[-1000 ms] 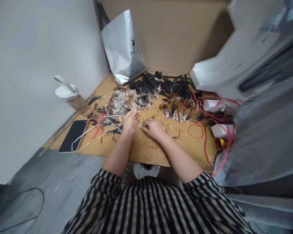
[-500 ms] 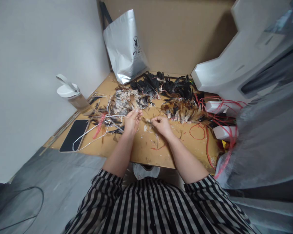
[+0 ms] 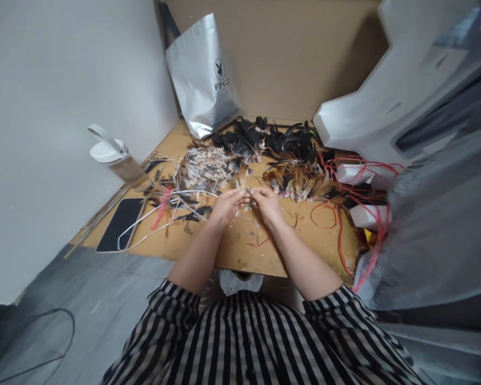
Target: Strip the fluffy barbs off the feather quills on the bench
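Over the middle of the table (image 3: 240,251), both my hands meet with fingertips almost touching. My left hand (image 3: 229,206) is closed in a pinch on a small tuft of brown feathers (image 3: 241,176), whose tips point away from me. My right hand (image 3: 266,204) pinches a feather right beside it; most of that feather is hidden by the fingers. Beyond my left hand lies a pile of pale, fluffy feathers (image 3: 208,164). A row of golden-brown feathers (image 3: 300,182) lies past my right hand, and black feathers (image 3: 244,138) lie farther back.
A silver bag (image 3: 202,75) stands at the back. At the left are a drink bottle (image 3: 122,163), a phone (image 3: 120,224) and loose white strips (image 3: 144,216). Red string (image 3: 340,240) trails at the right near white angular blocks (image 3: 367,220). Feather scraps litter the tabletop.
My left hand has moved right and slightly toward me with its feathers, closing the gap to my right hand. The right hand has shifted slightly away from me.
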The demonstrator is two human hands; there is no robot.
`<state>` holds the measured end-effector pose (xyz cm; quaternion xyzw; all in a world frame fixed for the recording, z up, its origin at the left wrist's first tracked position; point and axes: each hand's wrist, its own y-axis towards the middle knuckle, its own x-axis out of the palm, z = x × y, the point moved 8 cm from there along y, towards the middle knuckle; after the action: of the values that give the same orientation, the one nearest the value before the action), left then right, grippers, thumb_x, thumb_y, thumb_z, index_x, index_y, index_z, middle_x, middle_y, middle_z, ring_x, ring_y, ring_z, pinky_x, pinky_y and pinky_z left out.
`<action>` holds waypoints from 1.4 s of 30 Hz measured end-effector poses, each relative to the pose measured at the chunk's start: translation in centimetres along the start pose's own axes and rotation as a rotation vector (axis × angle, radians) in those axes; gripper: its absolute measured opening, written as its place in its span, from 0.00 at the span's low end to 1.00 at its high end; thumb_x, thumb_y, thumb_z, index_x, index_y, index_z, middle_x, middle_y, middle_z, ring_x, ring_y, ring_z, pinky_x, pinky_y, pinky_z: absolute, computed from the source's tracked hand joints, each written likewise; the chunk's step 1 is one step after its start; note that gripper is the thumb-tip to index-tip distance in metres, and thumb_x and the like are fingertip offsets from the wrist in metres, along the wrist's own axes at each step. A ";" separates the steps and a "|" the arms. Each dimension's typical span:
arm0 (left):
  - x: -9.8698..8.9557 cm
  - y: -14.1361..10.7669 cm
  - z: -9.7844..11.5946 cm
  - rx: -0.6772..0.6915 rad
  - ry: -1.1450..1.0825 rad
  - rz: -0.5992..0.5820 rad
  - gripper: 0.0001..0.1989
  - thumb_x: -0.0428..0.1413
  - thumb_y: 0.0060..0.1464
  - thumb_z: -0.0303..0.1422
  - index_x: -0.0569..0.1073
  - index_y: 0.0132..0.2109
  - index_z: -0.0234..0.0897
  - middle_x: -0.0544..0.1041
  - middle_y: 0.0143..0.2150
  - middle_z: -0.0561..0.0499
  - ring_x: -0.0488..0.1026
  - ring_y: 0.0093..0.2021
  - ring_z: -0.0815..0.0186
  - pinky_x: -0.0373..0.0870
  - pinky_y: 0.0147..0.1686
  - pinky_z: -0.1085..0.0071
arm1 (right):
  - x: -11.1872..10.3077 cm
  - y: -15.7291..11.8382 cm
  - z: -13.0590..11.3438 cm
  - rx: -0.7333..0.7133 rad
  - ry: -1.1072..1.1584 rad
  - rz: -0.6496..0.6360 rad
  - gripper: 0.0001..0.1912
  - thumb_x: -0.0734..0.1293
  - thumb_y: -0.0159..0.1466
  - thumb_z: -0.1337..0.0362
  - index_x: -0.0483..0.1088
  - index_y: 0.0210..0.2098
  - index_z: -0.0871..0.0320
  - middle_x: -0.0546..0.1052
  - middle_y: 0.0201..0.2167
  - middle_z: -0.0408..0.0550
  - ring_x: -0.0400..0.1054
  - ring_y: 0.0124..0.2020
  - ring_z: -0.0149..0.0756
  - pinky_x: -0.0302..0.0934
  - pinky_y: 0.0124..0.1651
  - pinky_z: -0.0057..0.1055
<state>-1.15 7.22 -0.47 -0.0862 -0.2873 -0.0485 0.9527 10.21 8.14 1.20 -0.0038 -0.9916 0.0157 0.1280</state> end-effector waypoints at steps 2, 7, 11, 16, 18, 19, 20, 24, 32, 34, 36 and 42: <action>-0.1 0.1 -0.1 0.003 0.004 -0.003 0.09 0.61 0.41 0.31 0.73 0.31 0.30 0.76 0.29 0.48 0.72 0.27 0.73 0.65 0.28 0.79 | 0.2 -0.1 -0.1 -0.004 -0.009 -0.017 0.12 0.69 0.45 0.59 0.69 0.24 0.61 0.67 0.14 0.38 0.54 0.14 0.21 0.48 0.19 0.21; -0.4 0.0 0.2 0.008 0.053 0.011 0.09 0.61 0.41 0.32 0.73 0.31 0.30 0.74 0.27 0.49 0.71 0.26 0.74 0.64 0.25 0.80 | 0.4 -0.1 0.1 0.083 -0.008 -0.082 0.14 0.71 0.42 0.60 0.71 0.27 0.61 0.71 0.18 0.41 0.58 0.16 0.21 0.51 0.19 0.20; -0.2 -0.1 0.5 0.034 0.132 0.000 0.09 0.61 0.40 0.34 0.73 0.28 0.30 0.74 0.25 0.49 0.70 0.24 0.74 0.63 0.23 0.80 | 0.4 0.1 0.4 0.138 -0.046 -0.166 0.14 0.71 0.43 0.61 0.71 0.27 0.62 0.72 0.18 0.43 0.61 0.17 0.23 0.54 0.19 0.20; -0.2 0.0 0.9 0.060 0.227 0.038 0.09 0.61 0.40 0.34 0.73 0.26 0.30 0.73 0.22 0.49 0.69 0.22 0.73 0.61 0.22 0.79 | 0.2 0.1 1.1 0.237 -0.039 -0.189 0.14 0.72 0.43 0.63 0.69 0.29 0.61 0.72 0.18 0.43 0.63 0.16 0.24 0.55 0.17 0.20; -0.2 0.0 1.1 0.080 0.246 0.040 0.09 0.60 0.40 0.34 0.72 0.26 0.30 0.73 0.22 0.49 0.69 0.22 0.73 0.60 0.22 0.79 | 0.2 0.0 1.5 0.278 -0.029 -0.206 0.13 0.72 0.45 0.63 0.68 0.29 0.61 0.72 0.18 0.42 0.62 0.16 0.23 0.55 0.16 0.19; -0.1 -0.1 1.3 0.092 0.253 0.036 0.09 0.60 0.41 0.34 0.72 0.26 0.31 0.73 0.23 0.49 0.69 0.23 0.73 0.60 0.22 0.79 | 0.3 -0.1 1.7 0.299 -0.029 -0.230 0.12 0.71 0.46 0.63 0.68 0.28 0.61 0.72 0.18 0.42 0.61 0.15 0.22 0.54 0.16 0.18; 0.0 -0.1 1.4 0.104 0.258 0.031 0.09 0.60 0.41 0.34 0.72 0.26 0.31 0.73 0.23 0.49 0.68 0.23 0.74 0.60 0.22 0.79 | 0.5 -0.2 1.9 0.321 -0.028 -0.258 0.12 0.71 0.47 0.62 0.68 0.27 0.61 0.72 0.18 0.42 0.61 0.15 0.21 0.53 0.15 0.18; 0.2 -0.2 1.7 0.130 0.268 0.006 0.09 0.59 0.42 0.35 0.72 0.27 0.32 0.72 0.21 0.51 0.67 0.21 0.74 0.61 0.23 0.78 | 1.3 -0.8 2.3 0.400 0.034 -0.360 0.13 0.70 0.47 0.58 0.68 0.24 0.62 0.71 0.18 0.42 0.56 0.13 0.19 0.47 0.13 0.16; -0.5 0.1 1.6 0.156 0.274 0.069 0.09 0.60 0.40 0.35 0.72 0.27 0.32 0.72 0.22 0.51 0.67 0.21 0.73 0.59 0.22 0.78 | 1.3 -0.4 1.3 0.233 0.129 -0.244 0.15 0.72 0.41 0.61 0.68 0.25 0.61 0.72 0.20 0.42 0.56 0.15 0.20 0.51 0.18 0.19; -0.7 0.1 1.7 0.162 0.277 0.098 0.09 0.60 0.40 0.35 0.72 0.27 0.32 0.72 0.21 0.51 0.67 0.21 0.73 0.59 0.22 0.77 | 1.3 -0.4 1.1 0.211 0.104 -0.243 0.14 0.71 0.43 0.59 0.68 0.25 0.62 0.73 0.21 0.43 0.57 0.16 0.20 0.51 0.18 0.19; -0.7 0.2 1.9 0.180 0.302 0.113 0.09 0.60 0.40 0.35 0.72 0.26 0.33 0.72 0.21 0.51 0.67 0.21 0.73 0.59 0.21 0.77 | 1.4 -0.5 0.8 0.179 0.064 -0.237 0.15 0.70 0.45 0.57 0.68 0.25 0.61 0.73 0.22 0.44 0.57 0.16 0.20 0.51 0.18 0.20; -0.3 0.2 2.0 0.225 0.405 0.073 0.10 0.59 0.40 0.36 0.73 0.27 0.33 0.72 0.19 0.51 0.64 0.18 0.74 0.58 0.20 0.77 | 1.2 -0.5 0.1 0.076 -0.014 -0.182 0.15 0.71 0.43 0.57 0.66 0.25 0.60 0.68 0.15 0.39 0.54 0.13 0.21 0.46 0.15 0.20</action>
<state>-2.43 7.81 1.04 0.0218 -0.0905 0.0019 0.9957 9.02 7.70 1.45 0.0912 -0.9874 0.0416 0.1221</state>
